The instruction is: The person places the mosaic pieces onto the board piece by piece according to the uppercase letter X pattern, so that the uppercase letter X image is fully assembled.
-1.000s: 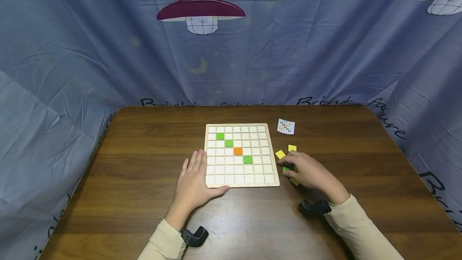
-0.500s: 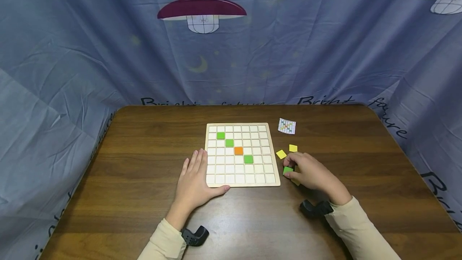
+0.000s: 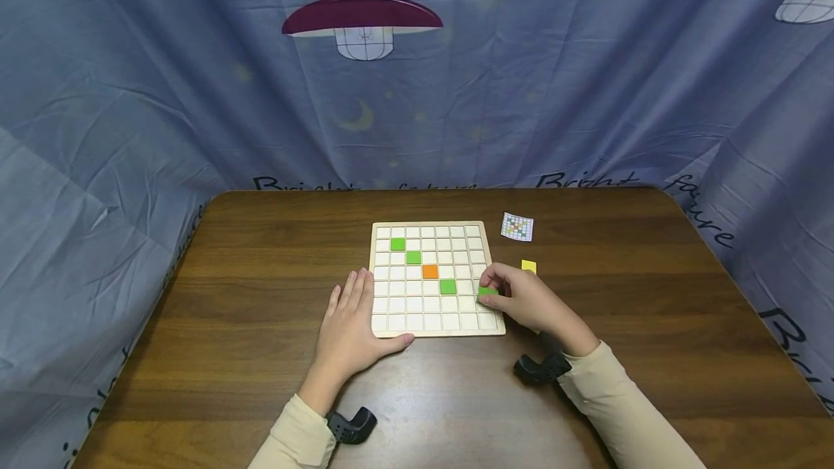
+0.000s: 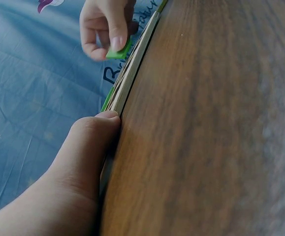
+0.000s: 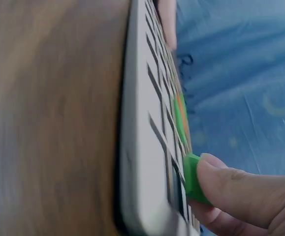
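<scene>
A pale wooden grid board (image 3: 459,315) lies flat on the table, with green tiles and one orange tile (image 3: 430,271) set along a diagonal. My left hand (image 3: 347,331) rests at the board's left side, fingers straight along that edge and thumb by the near edge. Between thumb and fingers my right hand (image 3: 528,299) pinches a green tile (image 5: 195,179) above the board's right side. In the left wrist view that green tile (image 4: 117,51) is held over the board, apart from it. A yellow tile (image 3: 529,265) lies beyond my right hand, which hides most of the other loose tiles.
A small printed card (image 3: 517,227) with a coloured grid lies right of the board's far corner. The brown wooden table (image 3: 280,252) reaches back to a blue curtain (image 3: 521,93) that hangs behind and at both sides.
My right hand has picked up the green tile from the loose pile and moved left with it, over the board's right edge. The left hand has stayed in place.
</scene>
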The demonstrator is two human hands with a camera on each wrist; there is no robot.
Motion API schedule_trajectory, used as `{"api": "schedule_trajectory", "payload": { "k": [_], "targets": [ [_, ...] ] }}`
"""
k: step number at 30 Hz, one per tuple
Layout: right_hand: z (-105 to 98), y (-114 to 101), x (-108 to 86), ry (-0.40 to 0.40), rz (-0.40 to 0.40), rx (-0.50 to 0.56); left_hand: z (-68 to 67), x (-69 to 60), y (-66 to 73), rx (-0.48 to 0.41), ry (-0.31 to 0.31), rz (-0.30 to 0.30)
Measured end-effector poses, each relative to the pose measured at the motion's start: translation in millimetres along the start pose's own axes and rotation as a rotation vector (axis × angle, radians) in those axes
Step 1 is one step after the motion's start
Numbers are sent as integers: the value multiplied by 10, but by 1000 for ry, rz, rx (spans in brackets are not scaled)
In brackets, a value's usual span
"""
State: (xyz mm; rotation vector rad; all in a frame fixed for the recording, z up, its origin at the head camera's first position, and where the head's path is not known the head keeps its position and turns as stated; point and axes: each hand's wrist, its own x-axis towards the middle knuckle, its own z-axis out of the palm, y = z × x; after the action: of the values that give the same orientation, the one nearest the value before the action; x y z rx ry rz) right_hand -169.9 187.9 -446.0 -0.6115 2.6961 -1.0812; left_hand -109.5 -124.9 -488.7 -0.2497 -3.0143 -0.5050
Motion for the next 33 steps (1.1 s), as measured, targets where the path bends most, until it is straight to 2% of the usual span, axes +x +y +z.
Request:
{"api": "schedule_trajectory", "payload": {
  "k": [7,15,19,28,33],
  "targets": [
    [179,-125,91,-20,-53,-25,1,3,4,2,-4,-2],
    [231,-133,77,23,-87,-96,16,3,-2,8,-14,-9],
    [244,-125,58,17,-109,-117,19,1,-6,8,-10,-12],
    [202,-121,-1,-13,-166,-131,14,-1,-11,7,2,-4],
    [54,-9,-23,22,-125,-135,11,3,-9,4,3,-3]
  ]
}}
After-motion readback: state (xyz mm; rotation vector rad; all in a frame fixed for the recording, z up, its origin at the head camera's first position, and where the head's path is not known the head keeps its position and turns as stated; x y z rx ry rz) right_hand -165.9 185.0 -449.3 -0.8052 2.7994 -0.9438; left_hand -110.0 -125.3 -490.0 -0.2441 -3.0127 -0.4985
